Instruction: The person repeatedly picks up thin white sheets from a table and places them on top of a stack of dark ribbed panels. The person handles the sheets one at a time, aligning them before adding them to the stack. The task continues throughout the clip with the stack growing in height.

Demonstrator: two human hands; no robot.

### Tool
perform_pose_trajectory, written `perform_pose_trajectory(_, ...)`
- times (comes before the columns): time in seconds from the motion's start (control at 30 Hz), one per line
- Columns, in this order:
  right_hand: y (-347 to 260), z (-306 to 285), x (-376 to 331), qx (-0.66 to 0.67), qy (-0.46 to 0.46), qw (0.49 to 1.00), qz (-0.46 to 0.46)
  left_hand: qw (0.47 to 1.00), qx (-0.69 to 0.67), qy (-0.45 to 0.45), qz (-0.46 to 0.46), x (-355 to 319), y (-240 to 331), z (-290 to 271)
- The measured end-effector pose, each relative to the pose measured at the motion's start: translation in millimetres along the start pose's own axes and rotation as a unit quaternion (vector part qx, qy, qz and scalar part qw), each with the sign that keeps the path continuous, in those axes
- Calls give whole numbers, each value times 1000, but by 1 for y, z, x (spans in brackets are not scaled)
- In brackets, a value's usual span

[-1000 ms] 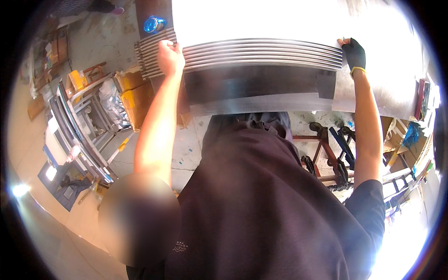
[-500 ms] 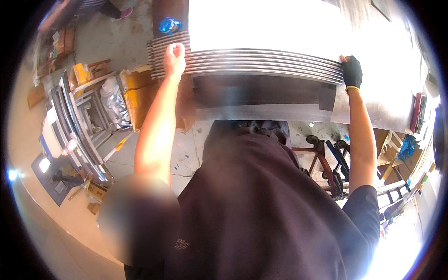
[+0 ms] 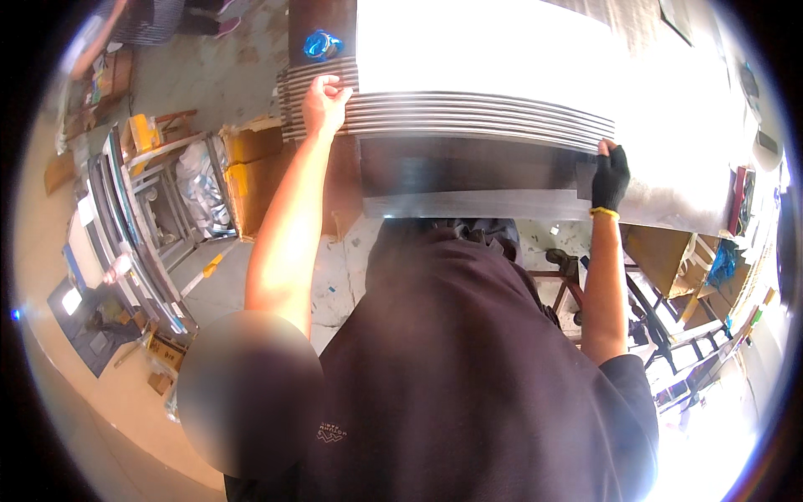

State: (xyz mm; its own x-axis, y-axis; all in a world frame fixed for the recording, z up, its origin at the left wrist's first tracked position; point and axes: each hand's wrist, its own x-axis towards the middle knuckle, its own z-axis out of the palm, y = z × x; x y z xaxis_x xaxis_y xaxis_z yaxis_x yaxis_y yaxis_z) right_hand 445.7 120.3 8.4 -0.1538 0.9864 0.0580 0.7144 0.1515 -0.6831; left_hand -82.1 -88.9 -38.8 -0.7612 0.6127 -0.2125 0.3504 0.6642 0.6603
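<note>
Nearest the camera, one person in a dark short-sleeved shirt [image 3: 468,376] is filling the lower middle of the view, both arms stretching away toward the far side. The two hands are working on one stack of thin metal sheets [image 3: 468,117] lying flat across the far middle — the layered edges are showing as a band of bright lines, too many and too fine to count surely.

The left hand [image 3: 324,102] is bare and is resting on the left end of the stack, fingers curled over the sheet edges, thumb tucked below; it is gripping the edge rather than lying open. The right hand [image 3: 609,177] is wearing one black glove with a yellow cuff and is closing on the right near corner of the stack, fingers wrapped under the lowest sheet.

Below the stack, one dark panel [image 3: 468,167] is facing the person, with a pale metal strip along its near edge.

To the left, two yellow-brown cardboard boxes [image 3: 251,180] are sitting on the floor, and one rack of framed metal pieces [image 3: 125,226] is leaning beside them. To the right, one dark metal trolley frame [image 3: 636,309] is standing near the person's right arm.

Farthest off, one blue crumpled object [image 3: 321,43] is lying just beyond the stack's left end.
</note>
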Motion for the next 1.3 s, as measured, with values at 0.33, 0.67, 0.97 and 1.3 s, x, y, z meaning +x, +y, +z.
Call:
perform_pose_trajectory(0.33, -99, 43, -117, 61, -191, 977, -68, 961, -276, -14, -26, -7, -7, -12)
perform_pose_trajectory(0.67, -173, 150, -171, 42, -375, 847, -375, 912, -405, 36, -59, -123, -29, -28)
perform_pose_trajectory(0.97, -202, 190, -185, -42, -418, 800, -427, 915, -374, -30, -147, -206, -53, -17)
perform_pose_trajectory(1.3, -211, 179, -189, -58, -423, 793, -435, 888, -436, -41, -142, -206, -63, -17)
